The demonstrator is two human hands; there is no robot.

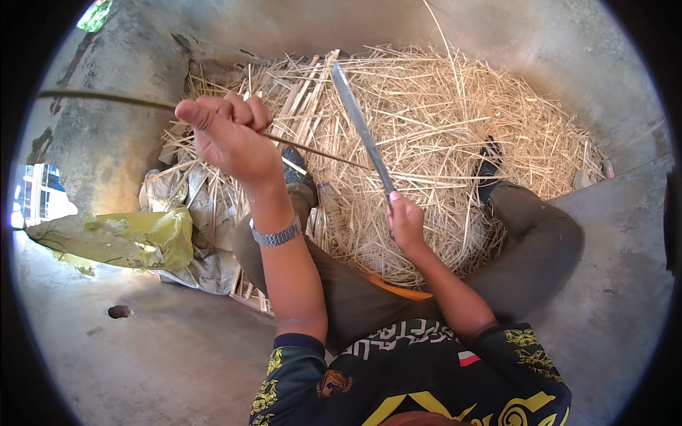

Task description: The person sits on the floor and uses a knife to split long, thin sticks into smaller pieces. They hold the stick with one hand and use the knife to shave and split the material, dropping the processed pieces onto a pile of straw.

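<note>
My left hand, with a metal watch on its wrist, is closed around a long thin dark stick. One end of the stick runs out to the far left; the other tapers to the right and ends at the blade's edge. Whether stick and blade touch, I cannot tell. In my right hand is the handle of a long knife, its straight grey blade pointing up and away, tilted slightly left. Both hands are raised above a heap of pale shavings.
Flat pale strips lie in the heap's far left part. A yellow plastic sack and crumpled grey sheeting are at the left. Concrete walls rise around the heap. The concrete floor has a round hole. My bent legs flank the shavings.
</note>
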